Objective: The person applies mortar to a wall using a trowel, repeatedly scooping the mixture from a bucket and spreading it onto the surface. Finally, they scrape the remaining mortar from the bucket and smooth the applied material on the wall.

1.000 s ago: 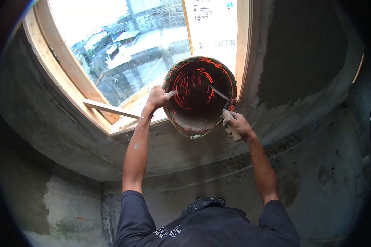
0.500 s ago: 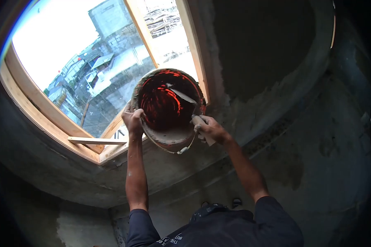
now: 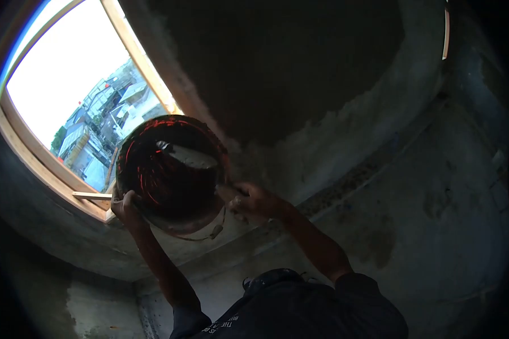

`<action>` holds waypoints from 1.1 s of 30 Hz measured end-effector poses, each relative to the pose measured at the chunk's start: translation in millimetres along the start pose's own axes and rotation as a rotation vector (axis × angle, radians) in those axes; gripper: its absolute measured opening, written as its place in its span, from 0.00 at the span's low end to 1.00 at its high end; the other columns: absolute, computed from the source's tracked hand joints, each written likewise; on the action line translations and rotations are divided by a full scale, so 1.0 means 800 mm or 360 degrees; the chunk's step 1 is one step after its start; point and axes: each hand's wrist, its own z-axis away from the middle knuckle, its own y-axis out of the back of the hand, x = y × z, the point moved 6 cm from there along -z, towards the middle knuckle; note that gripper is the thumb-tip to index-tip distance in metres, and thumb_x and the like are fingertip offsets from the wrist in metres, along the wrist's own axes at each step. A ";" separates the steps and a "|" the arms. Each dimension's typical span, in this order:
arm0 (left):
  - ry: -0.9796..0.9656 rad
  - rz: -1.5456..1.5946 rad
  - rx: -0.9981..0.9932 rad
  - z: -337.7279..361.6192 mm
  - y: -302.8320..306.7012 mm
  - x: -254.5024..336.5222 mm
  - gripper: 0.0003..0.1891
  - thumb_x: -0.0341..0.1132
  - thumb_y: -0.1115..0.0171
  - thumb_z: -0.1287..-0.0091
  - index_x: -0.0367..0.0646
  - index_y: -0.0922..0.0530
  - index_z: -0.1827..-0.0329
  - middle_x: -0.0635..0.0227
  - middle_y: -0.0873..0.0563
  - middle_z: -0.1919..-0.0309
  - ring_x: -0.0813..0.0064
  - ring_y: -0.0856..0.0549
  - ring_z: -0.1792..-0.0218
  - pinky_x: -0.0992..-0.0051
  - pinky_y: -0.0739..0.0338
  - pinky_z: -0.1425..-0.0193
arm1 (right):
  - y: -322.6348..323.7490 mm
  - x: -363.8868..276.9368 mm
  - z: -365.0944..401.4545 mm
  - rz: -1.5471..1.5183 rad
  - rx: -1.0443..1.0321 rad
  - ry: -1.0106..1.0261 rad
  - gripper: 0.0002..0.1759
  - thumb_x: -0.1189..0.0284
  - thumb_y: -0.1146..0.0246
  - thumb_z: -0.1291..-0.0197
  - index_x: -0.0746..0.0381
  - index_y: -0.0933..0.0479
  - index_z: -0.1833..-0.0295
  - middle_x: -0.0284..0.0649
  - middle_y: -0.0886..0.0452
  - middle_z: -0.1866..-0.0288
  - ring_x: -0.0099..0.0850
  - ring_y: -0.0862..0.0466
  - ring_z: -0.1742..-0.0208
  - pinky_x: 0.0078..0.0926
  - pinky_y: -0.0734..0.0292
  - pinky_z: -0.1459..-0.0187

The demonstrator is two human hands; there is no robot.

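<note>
A bucket (image 3: 178,227) is held up and tipped so that its dark inside, streaked with red, faces me. My left hand (image 3: 126,207) is closed on its rim at the lower left. My right hand (image 3: 255,201) wraps around the handle of a trowel (image 3: 193,157), whose grey blade reaches into the bucket. What lies at the bottom of the bucket is too dark to tell. A thin wire bail with a small grip (image 3: 216,230) hangs below the rim.
Behind the bucket on the left is a wooden window frame (image 3: 142,62), with rooftops outside. A wood strip (image 3: 91,196) crosses its lower corner. The wall (image 3: 288,62) has a dark patch with a paler border. A ledge (image 3: 345,192) runs along its base.
The bucket, both hands and the trowel have shifted left and slightly down in view. The window has also slid left, and the scene is darker. Both grips are kept.
</note>
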 end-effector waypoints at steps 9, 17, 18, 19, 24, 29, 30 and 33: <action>0.0288 0.0128 -0.0081 0.072 -0.109 -0.025 0.22 0.27 0.48 0.56 0.30 0.23 0.54 0.69 0.19 0.66 0.80 0.24 0.68 0.82 0.31 0.62 | 0.110 -0.027 0.106 0.0389 0.0086 0.0047 0.34 0.64 0.37 0.44 0.69 0.35 0.35 0.34 0.25 0.66 0.20 0.24 0.73 0.20 0.26 0.71; 0.0288 0.0274 -0.0108 0.126 -0.219 -0.028 0.24 0.26 0.47 0.57 0.30 0.23 0.53 0.67 0.18 0.63 0.77 0.21 0.66 0.80 0.28 0.59 | 0.236 -0.028 0.155 -0.0063 0.0128 -0.0035 0.30 0.67 0.35 0.46 0.68 0.34 0.40 0.34 0.25 0.68 0.20 0.25 0.76 0.23 0.26 0.77; 0.0224 0.0274 -0.0077 0.136 -0.233 -0.018 0.21 0.27 0.46 0.56 0.31 0.22 0.56 0.69 0.18 0.67 0.79 0.22 0.69 0.80 0.28 0.62 | 0.249 -0.025 0.155 -0.0062 0.0109 -0.0057 0.30 0.67 0.35 0.46 0.68 0.34 0.40 0.34 0.25 0.68 0.20 0.25 0.76 0.23 0.26 0.77; 0.0240 0.0255 -0.0066 0.143 -0.241 -0.018 0.21 0.27 0.46 0.56 0.31 0.22 0.56 0.69 0.18 0.67 0.79 0.22 0.69 0.80 0.28 0.62 | 0.265 -0.022 0.158 0.0001 0.0168 -0.0046 0.30 0.67 0.34 0.47 0.67 0.34 0.41 0.35 0.25 0.68 0.20 0.25 0.76 0.23 0.27 0.77; 0.0266 0.0253 0.0045 0.178 -0.293 -0.021 0.24 0.25 0.49 0.54 0.27 0.24 0.50 0.65 0.17 0.60 0.77 0.20 0.62 0.81 0.27 0.55 | 0.348 -0.038 0.188 0.0098 0.0270 -0.0092 0.27 0.69 0.35 0.48 0.65 0.33 0.43 0.38 0.24 0.66 0.21 0.26 0.78 0.24 0.28 0.78; 0.0358 -0.0001 0.0264 0.199 -0.308 -0.019 0.26 0.24 0.49 0.58 0.26 0.23 0.51 0.62 0.16 0.59 0.74 0.19 0.59 0.80 0.27 0.51 | 0.408 -0.050 0.207 0.0007 0.0355 -0.0184 0.25 0.68 0.38 0.44 0.61 0.33 0.41 0.36 0.22 0.67 0.21 0.25 0.77 0.24 0.26 0.76; 0.0378 -0.0004 0.0293 0.204 -0.312 -0.016 0.25 0.24 0.49 0.58 0.26 0.23 0.52 0.62 0.16 0.60 0.75 0.19 0.61 0.80 0.27 0.53 | 0.421 -0.054 0.209 -0.0026 0.0379 -0.0150 0.24 0.69 0.38 0.43 0.61 0.33 0.41 0.36 0.23 0.68 0.21 0.25 0.78 0.24 0.26 0.77; 0.0400 -0.0073 0.0368 0.219 -0.311 -0.014 0.23 0.24 0.48 0.57 0.27 0.23 0.54 0.64 0.17 0.62 0.76 0.20 0.63 0.81 0.27 0.57 | 0.447 -0.058 0.205 -0.0096 0.0366 -0.0130 0.22 0.70 0.39 0.42 0.60 0.33 0.42 0.35 0.24 0.69 0.21 0.26 0.79 0.24 0.26 0.77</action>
